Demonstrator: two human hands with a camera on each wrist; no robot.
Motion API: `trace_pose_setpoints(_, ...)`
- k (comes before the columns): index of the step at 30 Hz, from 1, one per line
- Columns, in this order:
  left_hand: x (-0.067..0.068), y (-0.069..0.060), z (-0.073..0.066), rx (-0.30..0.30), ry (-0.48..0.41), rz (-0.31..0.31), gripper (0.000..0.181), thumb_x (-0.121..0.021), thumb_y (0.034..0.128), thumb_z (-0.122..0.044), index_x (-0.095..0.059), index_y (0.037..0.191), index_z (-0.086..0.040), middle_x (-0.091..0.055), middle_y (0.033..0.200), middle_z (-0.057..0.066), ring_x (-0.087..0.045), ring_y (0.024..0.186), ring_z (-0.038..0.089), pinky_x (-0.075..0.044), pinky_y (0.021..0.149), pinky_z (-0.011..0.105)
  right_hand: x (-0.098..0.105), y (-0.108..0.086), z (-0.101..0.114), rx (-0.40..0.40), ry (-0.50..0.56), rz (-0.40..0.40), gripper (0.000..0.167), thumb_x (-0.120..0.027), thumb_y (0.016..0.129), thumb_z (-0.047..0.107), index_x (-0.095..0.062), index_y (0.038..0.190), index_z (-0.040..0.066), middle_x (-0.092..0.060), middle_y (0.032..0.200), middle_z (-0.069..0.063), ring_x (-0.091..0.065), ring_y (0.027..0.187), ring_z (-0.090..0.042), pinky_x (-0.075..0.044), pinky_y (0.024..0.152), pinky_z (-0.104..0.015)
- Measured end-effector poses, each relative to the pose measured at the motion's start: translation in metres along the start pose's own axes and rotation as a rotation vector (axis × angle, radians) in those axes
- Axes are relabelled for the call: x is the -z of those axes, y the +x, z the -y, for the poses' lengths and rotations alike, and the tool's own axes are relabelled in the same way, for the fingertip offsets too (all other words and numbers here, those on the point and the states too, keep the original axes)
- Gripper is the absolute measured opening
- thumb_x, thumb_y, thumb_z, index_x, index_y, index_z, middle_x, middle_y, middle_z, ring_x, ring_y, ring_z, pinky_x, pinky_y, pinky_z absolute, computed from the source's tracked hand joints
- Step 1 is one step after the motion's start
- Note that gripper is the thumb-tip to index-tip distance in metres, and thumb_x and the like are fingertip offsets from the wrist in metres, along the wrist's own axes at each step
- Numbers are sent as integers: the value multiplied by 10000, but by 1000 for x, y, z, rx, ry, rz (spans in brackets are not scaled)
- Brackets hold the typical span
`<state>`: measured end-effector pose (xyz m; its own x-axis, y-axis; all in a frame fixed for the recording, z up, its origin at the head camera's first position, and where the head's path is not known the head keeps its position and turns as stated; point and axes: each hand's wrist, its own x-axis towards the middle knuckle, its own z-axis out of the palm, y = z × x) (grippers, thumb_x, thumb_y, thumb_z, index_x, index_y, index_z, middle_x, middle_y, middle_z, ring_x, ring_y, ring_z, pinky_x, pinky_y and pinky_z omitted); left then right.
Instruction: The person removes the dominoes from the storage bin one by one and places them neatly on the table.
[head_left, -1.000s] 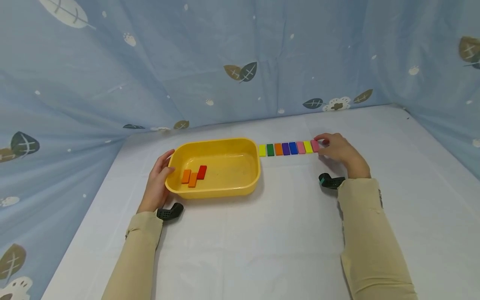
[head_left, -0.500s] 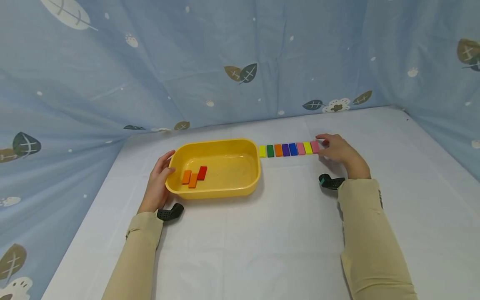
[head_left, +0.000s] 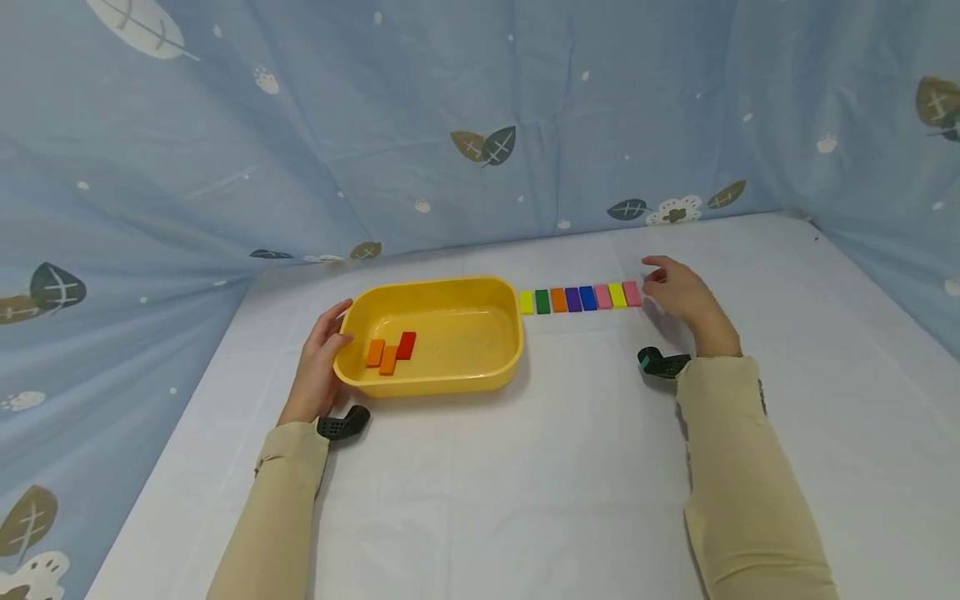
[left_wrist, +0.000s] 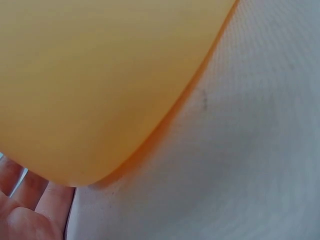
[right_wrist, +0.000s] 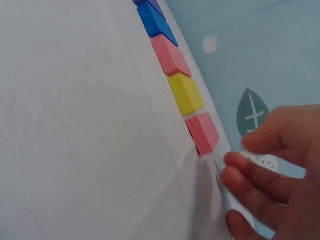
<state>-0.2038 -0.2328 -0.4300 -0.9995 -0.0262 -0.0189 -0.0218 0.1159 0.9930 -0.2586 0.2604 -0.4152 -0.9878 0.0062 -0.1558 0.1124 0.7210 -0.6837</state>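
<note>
At its left end, the yellow plastic tub [head_left: 450, 385] is gripped by my left hand [head_left: 315, 367], thumb at the rim and fingers along the outside. Two orange blocks [head_left: 387, 360] and a red block [head_left: 406, 345] lie flat inside it. My right hand [head_left: 686, 296] hovers just right of the pink block [head_left: 632, 293] that ends a row of coloured blocks. In the right wrist view a small gap separates the fingertips [right_wrist: 235, 159] from that pink block, and the fingers hold nothing. The left wrist view shows mostly the tub's side wall [left_wrist: 100, 90], with several fingers below it.
The row runs right from the tub: yellow [head_left: 527, 302], green [head_left: 542, 301], orange [head_left: 558, 299], purple [head_left: 573, 299], blue [head_left: 587, 297], pink, yellow and pink. A white cloth [head_left: 525, 483] covers the table. Behind it hangs a blue patterned curtain [head_left: 375, 125].
My right hand has let go of the end pink block and drawn back slightly up and to the right. The block stays in the row. My left hand has stayed on the tub.
</note>
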Motion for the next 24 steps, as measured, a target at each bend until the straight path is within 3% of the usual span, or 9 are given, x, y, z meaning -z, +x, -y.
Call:
trace_pose_setpoints(3, 0, 0, 0, -1, 2, -1, 486, -385, 903, -138, -326, 1360, -294, -290, 1404, -12, -335, 1235, 210, -369, 949, 293, -2, 1, 4, 58, 53, -123, 516, -401, 910, 195, -264, 1397, 94, -417, 1239, -214, -395, 1088, -373, -334, 929, -541)
trace_pose_setpoints(6, 0, 1, 0, 0, 13, -5, 484, -387, 906, -150, -323, 1361, -299, -286, 1409, -14, -330, 1241, 211, -372, 945, 286, -8, 5, 10, 120, 95, -246, 466, -384, 926, 270, -324, 1381, 188, -481, 1194, -127, -462, 1068, -293, -445, 811, -468)
trace_pose_setpoints(8, 0, 1, 1, 3, 17, -12, 484, -389, 904, -153, -325, 1360, -303, -289, 1408, -16, -331, 1240, 211, -376, 938, 276, -14, 12, 13, 177, 143, -286, 434, -387, 927, 315, -363, 1357, 263, -512, 1166, -75, -499, 1040, -246, -480, 769, -403)
trace_pose_setpoints(11, -1, 2, 1, 2, 12, -20, 485, -394, 899, -147, -335, 1352, -310, -299, 1401, -19, -341, 1233, 206, -383, 930, 269, -22, 16, 22, 282, 205, -273, 404, -400, 923, 342, -393, 1327, 321, -545, 1119, -36, -541, 972, -208, -491, 766, -361)
trace_pose_setpoints(13, -1, 2, 2, 1, 13, -18, 488, -397, 897, -149, -331, 1351, -318, -297, 1402, -20, -343, 1232, 204, -382, 933, 272, -27, 17, 30, 352, 263, -249, 391, -422, 923, 308, -420, 1314, 294, -565, 1088, -51, -553, 946, -221, -472, 824, -333)
trace_pose_setpoints(17, -1, 2, 2, 1, 11, -15, 492, -396, 899, -147, -323, 1355, -316, -289, 1407, -16, -339, 1235, 212, -374, 946, 295, -37, 18, 45, 443, 342, -199, 386, -461, 917, 266, -448, 1301, 232, -590, 1033, -50, -574, 908, -210, -481, 799, -273)
trace_pose_setpoints(24, -1, 1, 1, 0, 3, -13, 493, -398, 902, -139, -321, 1357, -310, -293, 1402, -27, -345, 1229, 194, -377, 937, 275, -51, -15, 99, 547, 364, -99, 353, -464, 920, 211, -473, 1269, 162, -598, 987, -69, -586, 874, -199, -487, 807, -337)
